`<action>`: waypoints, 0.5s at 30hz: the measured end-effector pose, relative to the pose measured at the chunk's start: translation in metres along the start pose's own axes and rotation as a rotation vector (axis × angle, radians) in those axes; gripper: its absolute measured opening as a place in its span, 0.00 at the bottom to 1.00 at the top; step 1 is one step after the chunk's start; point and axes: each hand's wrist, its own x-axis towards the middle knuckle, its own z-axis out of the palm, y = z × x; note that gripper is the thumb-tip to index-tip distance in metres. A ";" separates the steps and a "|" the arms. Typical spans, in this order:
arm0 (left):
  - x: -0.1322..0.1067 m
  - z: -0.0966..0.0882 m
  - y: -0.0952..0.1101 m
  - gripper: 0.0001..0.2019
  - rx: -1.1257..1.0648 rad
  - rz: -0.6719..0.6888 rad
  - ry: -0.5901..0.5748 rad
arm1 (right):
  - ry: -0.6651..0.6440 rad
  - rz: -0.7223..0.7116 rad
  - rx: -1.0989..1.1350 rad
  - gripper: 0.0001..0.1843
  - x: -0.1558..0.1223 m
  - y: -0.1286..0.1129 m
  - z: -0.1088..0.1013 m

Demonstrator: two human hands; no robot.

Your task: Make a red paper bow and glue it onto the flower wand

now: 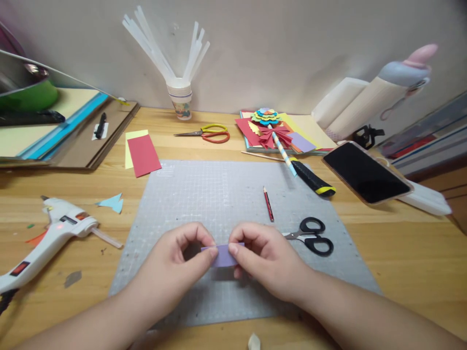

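A small piece of purple paper [224,257] is held just above the grey cutting mat [189,194]. My left hand [186,253] pinches its left part between thumb and forefinger. On the other side, the thumb and fingers of my right hand [259,257] grip its upper right part. The paper's far side is hidden from view. Black-handled scissors [314,238] lie on the mat to the right of my right hand, their blades partly hidden behind it. A short red and black pencil [268,204] rests farther up the mat.
At left lies a white glue gun [62,233] near a light blue paper scrap [113,203]. Red paper [144,155], red-yellow scissors [209,133] and a paper cup [181,104] of glue sticks sit behind. A paper flower [266,117], utility knife [312,177] and phone [367,170] are at right.
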 end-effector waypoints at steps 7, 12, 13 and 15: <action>-0.003 0.002 -0.001 0.06 0.405 0.378 -0.049 | -0.010 -0.286 -0.448 0.07 -0.007 0.000 0.001; -0.003 -0.001 -0.002 0.06 0.478 0.442 0.027 | 0.027 -0.360 -0.464 0.07 -0.008 0.000 -0.001; -0.002 -0.002 -0.002 0.06 0.480 0.437 0.036 | 0.048 -0.364 -0.462 0.07 -0.008 -0.001 -0.002; -0.001 -0.005 0.000 0.06 0.480 0.425 0.045 | 0.080 -0.372 -0.456 0.08 -0.007 -0.002 -0.004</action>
